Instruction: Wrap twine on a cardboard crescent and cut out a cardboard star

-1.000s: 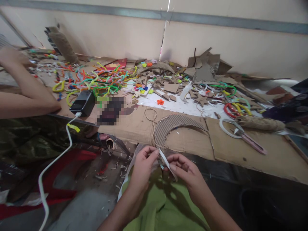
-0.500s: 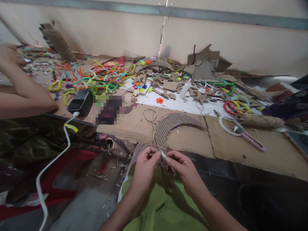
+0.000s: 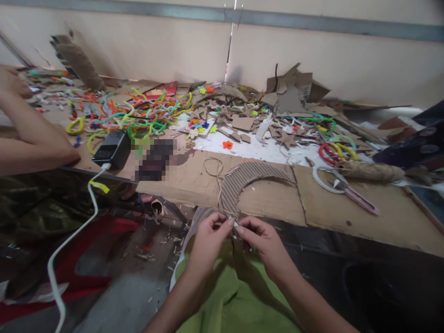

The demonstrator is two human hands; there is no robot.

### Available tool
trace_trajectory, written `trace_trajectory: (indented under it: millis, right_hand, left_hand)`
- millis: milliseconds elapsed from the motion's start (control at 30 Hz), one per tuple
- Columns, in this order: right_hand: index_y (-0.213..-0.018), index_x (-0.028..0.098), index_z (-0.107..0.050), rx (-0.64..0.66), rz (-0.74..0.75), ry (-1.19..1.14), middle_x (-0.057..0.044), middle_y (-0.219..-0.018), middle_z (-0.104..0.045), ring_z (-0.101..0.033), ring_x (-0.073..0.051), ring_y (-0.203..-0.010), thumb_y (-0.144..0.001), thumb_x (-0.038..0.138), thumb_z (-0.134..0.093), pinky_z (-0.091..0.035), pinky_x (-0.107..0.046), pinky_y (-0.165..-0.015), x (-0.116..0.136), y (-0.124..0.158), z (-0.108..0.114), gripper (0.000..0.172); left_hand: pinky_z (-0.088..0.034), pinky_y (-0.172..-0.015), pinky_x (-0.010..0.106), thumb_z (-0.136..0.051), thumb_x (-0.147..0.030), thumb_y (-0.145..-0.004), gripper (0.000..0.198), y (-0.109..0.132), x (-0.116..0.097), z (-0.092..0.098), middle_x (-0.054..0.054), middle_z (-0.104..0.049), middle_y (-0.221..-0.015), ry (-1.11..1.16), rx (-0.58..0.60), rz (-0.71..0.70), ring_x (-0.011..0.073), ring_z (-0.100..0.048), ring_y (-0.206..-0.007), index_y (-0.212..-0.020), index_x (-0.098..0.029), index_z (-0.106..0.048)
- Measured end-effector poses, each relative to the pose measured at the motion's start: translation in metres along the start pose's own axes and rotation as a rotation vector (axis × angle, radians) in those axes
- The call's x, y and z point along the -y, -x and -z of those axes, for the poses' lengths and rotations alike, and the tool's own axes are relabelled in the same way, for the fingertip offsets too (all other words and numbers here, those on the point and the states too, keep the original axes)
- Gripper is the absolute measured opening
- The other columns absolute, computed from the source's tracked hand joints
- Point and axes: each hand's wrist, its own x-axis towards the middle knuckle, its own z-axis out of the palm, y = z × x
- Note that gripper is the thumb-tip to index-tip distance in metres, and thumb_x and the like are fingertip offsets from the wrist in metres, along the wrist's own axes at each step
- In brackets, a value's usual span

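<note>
Where a long flap showed a second ago, only a sliver of white strip (image 3: 235, 228) peeks out, so it's fingertip work: your left hand (image 3: 211, 238) and right hand (image 3: 262, 239) both pinch it near the bench (image 3: 182, 140).

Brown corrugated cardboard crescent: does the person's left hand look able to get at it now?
Probably yes: the left hand is close to the crescent, nothing visibly between, though its fingertips seem to pinch a small white piece.
</note>
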Motion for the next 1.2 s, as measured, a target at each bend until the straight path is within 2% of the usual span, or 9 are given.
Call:
trace_trajectory:
  millis: [233, 400, 567, 733, 833, 900, 1033, 1133, 1200]
  right_hand:
    - [-0.094, 0.019, -0.074, 0.024, -0.054, -0.105, -0.003, -0.080, -0.067, -0.056, -0.015, -0.066, -0.074, 0.054, -0.087, -0.047, -0.024, -0.054, -0.007, 0.008, 0.008, 0.043]
    - [-0.102, 0.020, -0.074, 0.081, -0.047, -0.010, -0.005, -0.080, -0.070, -0.063, -0.018, -0.073, -0.082, 0.050, -0.083, -0.052, -0.025, -0.057, 0.003, 0.028, 0.032, 0.038]
    - [-0.102, 0.024, -0.079, 0.058, 0.060, 0.256, -0.007, -0.081, -0.072, -0.064, -0.022, -0.071, -0.086, 0.048, -0.078, -0.052, -0.029, -0.056, 0.044, 0.059, 0.054, 0.029]
    - [-0.096, 0.032, -0.085, -0.065, 0.399, 0.598, -0.009, -0.087, -0.079, -0.070, -0.030, -0.072, -0.084, 0.037, -0.079, -0.054, -0.039, -0.064, 0.097, 0.079, 0.061, 0.014]
    - [-0.105, 0.037, -0.083, -0.147, 0.654, 0.826, -0.006, -0.094, -0.082, -0.072, -0.030, -0.078, -0.089, 0.030, -0.074, -0.053, -0.042, -0.074, 0.109, 0.063, 0.066, 0.020]
    - [-0.110, 0.034, -0.081, -0.171, 0.739, 0.965, -0.005, -0.099, -0.082, -0.072, -0.029, -0.083, -0.093, 0.028, -0.068, -0.050, -0.043, -0.084, 0.106, 0.042, 0.071, 0.022]
    - [-0.108, 0.026, -0.077, -0.096, 0.741, 1.127, -0.008, -0.099, -0.081, -0.072, -0.026, -0.090, -0.101, 0.025, -0.056, -0.046, -0.041, -0.088, 0.087, 0.005, 0.082, 0.023]
    - [-0.104, 0.025, -0.077, -0.002, 0.680, 1.054, -0.008, -0.100, -0.079, -0.070, -0.026, -0.095, -0.100, 0.028, -0.058, -0.047, -0.040, -0.087, 0.078, -0.002, 0.094, 0.020]
    - [-0.105, 0.027, -0.077, -0.058, 0.642, 0.971, -0.008, -0.107, -0.079, -0.069, -0.027, -0.101, -0.100, 0.030, -0.059, -0.048, -0.041, -0.089, 0.077, 0.000, 0.111, 0.019]
  left_hand:
    - [-0.043, -0.067, 0.025, -0.080, -0.038, -0.074, 0.024, 0.001, -0.005, -0.003, -0.001, -0.063, -0.069, 0.053, -0.090, 0.004, 0.0150, -0.055, -0.066, -0.071, -0.018, -0.066]
    - [-0.046, -0.070, 0.024, -0.084, -0.037, -0.071, 0.026, 0.006, -0.017, -0.005, -0.001, -0.065, -0.071, 0.163, -0.130, -0.001, 0.0137, -0.056, -0.068, -0.071, -0.018, -0.067]
    - [-0.047, -0.067, 0.022, -0.089, -0.039, -0.067, 0.030, 0.021, -0.032, -0.014, 0.000, -0.066, -0.070, 0.285, -0.096, 0.029, 0.0129, -0.058, -0.068, -0.071, -0.017, -0.069]
    - [-0.051, -0.069, 0.025, -0.092, -0.040, -0.063, 0.033, 0.026, -0.050, -0.030, 0.001, -0.070, -0.073, 0.326, -0.104, 0.020, 0.0151, -0.064, -0.071, -0.076, -0.018, -0.071]
    - [-0.051, -0.066, 0.024, -0.092, -0.041, -0.060, 0.037, 0.017, -0.052, -0.039, 0.001, -0.072, -0.075, 0.309, -0.163, -0.005, 0.0149, -0.065, -0.070, -0.078, -0.018, -0.071]
    - [-0.050, -0.063, 0.024, -0.093, -0.043, -0.056, 0.040, 0.009, -0.048, -0.043, 0.002, -0.073, -0.073, 0.278, -0.212, 0.001, 0.0147, -0.065, -0.068, -0.078, -0.017, -0.070]
    - [-0.044, -0.054, 0.024, -0.091, -0.046, -0.055, 0.044, -0.005, -0.027, -0.045, 0.005, -0.074, -0.067, 0.201, -0.252, 0.038, 0.0159, -0.066, -0.059, -0.077, -0.015, -0.068]
    - [-0.042, -0.052, 0.024, -0.091, -0.045, -0.054, 0.045, -0.009, -0.012, -0.046, 0.003, -0.072, -0.061, 0.183, -0.277, 0.061, 0.0163, -0.064, -0.052, -0.079, -0.016, -0.067]
    - [-0.043, -0.053, 0.024, -0.091, -0.043, -0.053, 0.045, -0.009, -0.006, -0.047, 0.002, -0.072, -0.062, 0.180, -0.288, 0.070, 0.0159, -0.064, -0.052, -0.080, -0.015, -0.068]
